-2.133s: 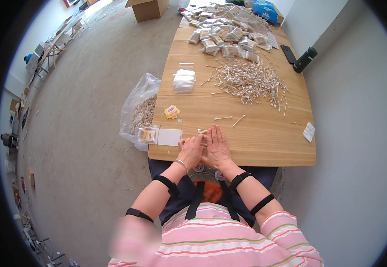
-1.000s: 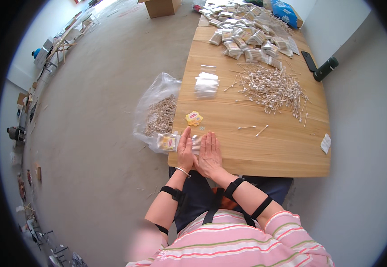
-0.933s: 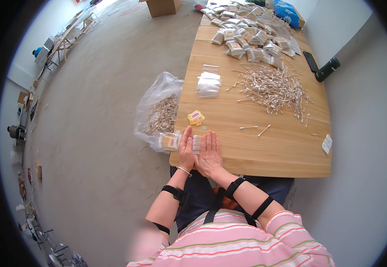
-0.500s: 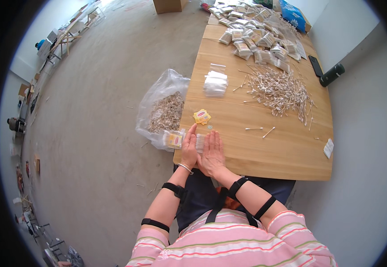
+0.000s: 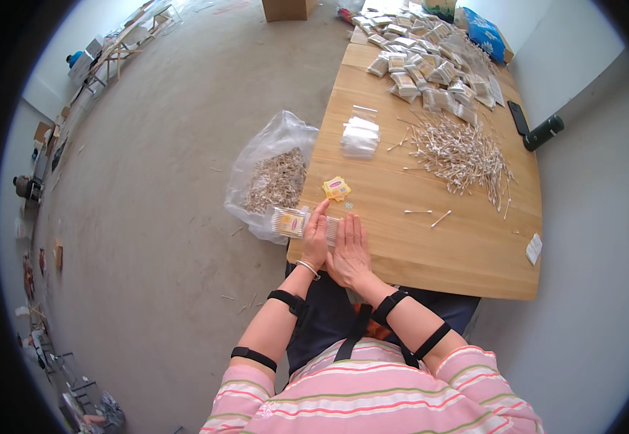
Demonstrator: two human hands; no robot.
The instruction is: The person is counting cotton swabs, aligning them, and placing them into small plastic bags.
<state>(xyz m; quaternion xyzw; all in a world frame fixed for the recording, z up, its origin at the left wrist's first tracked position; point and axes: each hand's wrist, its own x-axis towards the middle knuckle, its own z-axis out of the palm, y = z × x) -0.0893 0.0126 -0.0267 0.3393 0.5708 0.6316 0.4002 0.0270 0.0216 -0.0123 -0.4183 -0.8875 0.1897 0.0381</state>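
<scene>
Close to the table's near left edge, my left hand (image 5: 316,239) stands on its side, fingers stretched out together. It touches a clear packet of cotton swabs (image 5: 288,222) with a yellow card inside. Flat on the table beside it lies my right hand (image 5: 350,249), fingers straight, the palm hidden. A row of cotton swabs (image 5: 332,229) shows between the two hands, partly covered by them. Several yellow cards (image 5: 336,189) lie just beyond my fingertips, with a small round pale piece (image 5: 349,206) nearby.
A loose heap of cotton swabs (image 5: 463,155) spreads over the table's right half. Clear empty bags (image 5: 360,137) are stacked farther back, below many filled packets (image 5: 419,69). A phone (image 5: 518,118) and dark green bottle (image 5: 544,133) line the right edge. A plastic sack of swabs (image 5: 275,181) stands left.
The view has shifted slightly, moving the whole scene a little to the right in the picture. Both hands keep nearly the same pose around the row of cotton swabs.
</scene>
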